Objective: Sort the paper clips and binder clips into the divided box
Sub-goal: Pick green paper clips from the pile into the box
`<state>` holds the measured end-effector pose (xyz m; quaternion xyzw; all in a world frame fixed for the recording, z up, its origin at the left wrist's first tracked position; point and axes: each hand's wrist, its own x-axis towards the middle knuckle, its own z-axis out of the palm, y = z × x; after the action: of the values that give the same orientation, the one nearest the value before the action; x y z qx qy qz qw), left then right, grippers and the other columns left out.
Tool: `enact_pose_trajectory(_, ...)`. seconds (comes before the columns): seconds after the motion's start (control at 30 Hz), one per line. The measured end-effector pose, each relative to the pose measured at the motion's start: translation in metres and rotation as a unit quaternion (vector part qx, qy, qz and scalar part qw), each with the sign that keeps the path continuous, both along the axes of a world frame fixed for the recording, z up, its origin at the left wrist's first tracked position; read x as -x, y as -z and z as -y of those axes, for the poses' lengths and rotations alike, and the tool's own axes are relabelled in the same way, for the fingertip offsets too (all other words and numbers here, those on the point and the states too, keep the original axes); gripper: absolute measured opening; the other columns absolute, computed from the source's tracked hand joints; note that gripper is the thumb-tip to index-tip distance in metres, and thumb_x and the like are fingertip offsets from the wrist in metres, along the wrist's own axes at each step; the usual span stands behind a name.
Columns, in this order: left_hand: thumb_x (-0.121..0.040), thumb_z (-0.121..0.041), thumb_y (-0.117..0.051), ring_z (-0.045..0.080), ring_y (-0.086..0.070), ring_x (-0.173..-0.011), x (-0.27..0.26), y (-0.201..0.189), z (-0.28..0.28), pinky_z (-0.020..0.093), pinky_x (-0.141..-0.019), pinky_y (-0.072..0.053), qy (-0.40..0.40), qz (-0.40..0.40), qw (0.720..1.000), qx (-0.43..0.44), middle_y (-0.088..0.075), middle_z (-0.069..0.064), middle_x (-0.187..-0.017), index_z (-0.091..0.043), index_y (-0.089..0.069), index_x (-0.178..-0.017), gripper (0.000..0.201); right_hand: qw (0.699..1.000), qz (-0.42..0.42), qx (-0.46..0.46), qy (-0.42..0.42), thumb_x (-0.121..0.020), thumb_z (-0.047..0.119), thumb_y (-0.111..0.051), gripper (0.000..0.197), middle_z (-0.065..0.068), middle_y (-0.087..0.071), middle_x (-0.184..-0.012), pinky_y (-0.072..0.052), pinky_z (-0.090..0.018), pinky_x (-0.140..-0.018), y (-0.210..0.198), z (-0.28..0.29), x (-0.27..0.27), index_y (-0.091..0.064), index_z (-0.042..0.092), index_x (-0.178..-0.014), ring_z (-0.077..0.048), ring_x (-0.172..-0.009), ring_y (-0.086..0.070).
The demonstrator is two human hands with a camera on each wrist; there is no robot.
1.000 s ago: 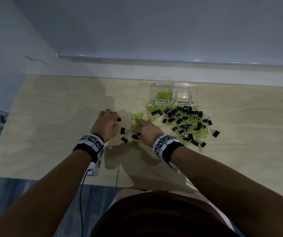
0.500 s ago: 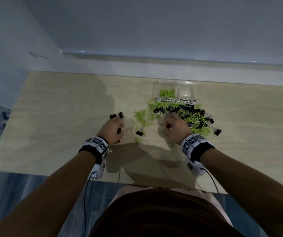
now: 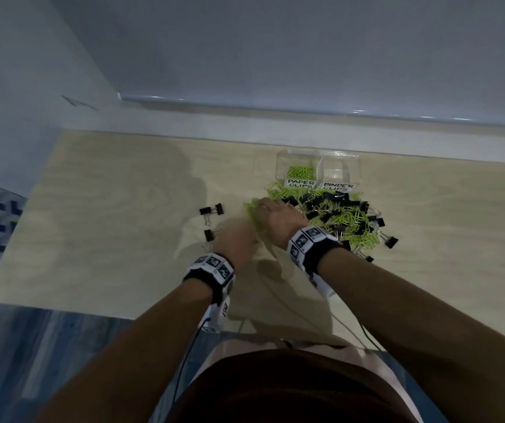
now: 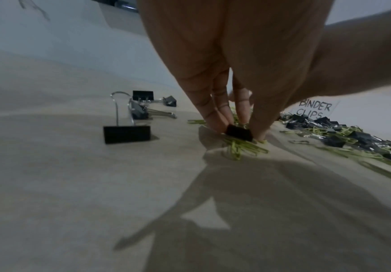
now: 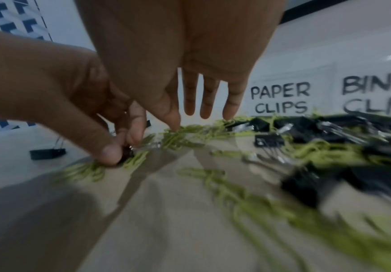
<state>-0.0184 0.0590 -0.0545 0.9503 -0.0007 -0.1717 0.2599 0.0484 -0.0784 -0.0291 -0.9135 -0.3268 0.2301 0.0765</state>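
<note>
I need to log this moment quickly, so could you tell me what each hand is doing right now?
Left hand: pinching a black binder clip on the table.
Right hand: open, fingers straight over the green paper clips.

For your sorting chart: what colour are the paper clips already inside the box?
Bright yellow-green paper clips, clearest in the head view.

The counter [image 3: 107,227] lies bare toward its left edge. A clip pile [image 3: 345,218] crowds the divided box [image 3: 318,166] front near the far edge; three stray binder clips [image 3: 211,213] sit left of it.

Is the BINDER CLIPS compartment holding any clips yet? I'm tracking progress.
No, the BINDER CLIPS compartment looks empty, while green paper clips lie in its neighbour.
</note>
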Motion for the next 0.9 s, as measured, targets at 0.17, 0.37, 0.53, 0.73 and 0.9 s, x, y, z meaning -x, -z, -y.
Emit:
enact_pose_trajectory(0.17,-0.074,-0.014,-0.058,0.029,-0.056,-0.092,0.008,-0.002,-0.019,0.039,-0.079,-0.05,-0.015,0.017,1.0,-0.001,-0.055,0.01,-0.101,-0.01,-0.057,-0.098,0.024,0.996,-0.046,0.056,-0.044,-0.083,0.003,-0.055,0.074,0.004,-0.01,-0.157,-0.028,-0.048,-0.112,-0.001,-0.02,-0.024,-0.023,0.024,-0.146,-0.026,-0.141,-0.017)
enact_pose_trajectory(0.37,-0.081,-0.016,-0.06,0.034,-0.042,-0.114,0.011,-0.009,-0.048,0.047,-0.096,-0.042,0.002,0.047,0.996,-0.072,-0.049,0.017,-0.123,-0.004,-0.053,-0.119,0.041,0.988,0.01,0.096,-0.117,-0.084,-0.001,-0.048,0.073,0.0,-0.011,-0.157,-0.022,-0.046,-0.114,0.0,-0.003,0.0,-0.019,0.021,-0.148,-0.024,-0.142,-0.018)
enact_pose_trajectory(0.53,-0.083,-0.034,-0.066,0.03,-0.038,-0.124,0.008,-0.009,-0.027,0.04,-0.104,-0.037,0.079,-0.019,0.992,-0.099,-0.04,0.013,-0.134,-0.004,-0.035,-0.139,0.071,0.985,0.048,0.072,-0.153,-0.09,0.008,-0.046,0.061,-0.002,-0.017,-0.156,-0.019,-0.048,-0.113,0.008,0.044,0.035,-0.024,0.021,-0.146,-0.023,-0.141,-0.022)
enact_pose_trajectory(0.73,-0.086,-0.024,-0.064,0.028,-0.05,-0.11,-0.003,-0.007,-0.006,0.035,-0.096,-0.042,0.034,-0.025,0.998,-0.054,-0.045,0.013,-0.121,-0.002,-0.05,-0.128,0.049,0.996,0.027,-0.081,-0.01,-0.087,0.006,-0.051,0.057,-0.005,-0.041,-0.146,-0.04,-0.042,-0.102,0.009,0.107,0.067,-0.038,0.02,-0.141,-0.028,-0.124,-0.049)
enact_pose_trajectory(0.9,-0.085,-0.017,-0.065,0.025,-0.054,-0.107,0.002,-0.007,0.019,0.033,-0.096,-0.044,0.065,-0.026,0.997,0.039,-0.052,0.01,-0.114,-0.007,-0.055,-0.127,0.044,0.978,-0.026,-0.107,0.176,-0.084,0.026,-0.063,0.044,-0.006,-0.056,-0.115,-0.053,-0.039,-0.08,-0.002,0.155,0.084,-0.055,0.016,-0.126,-0.026,-0.091,-0.061)
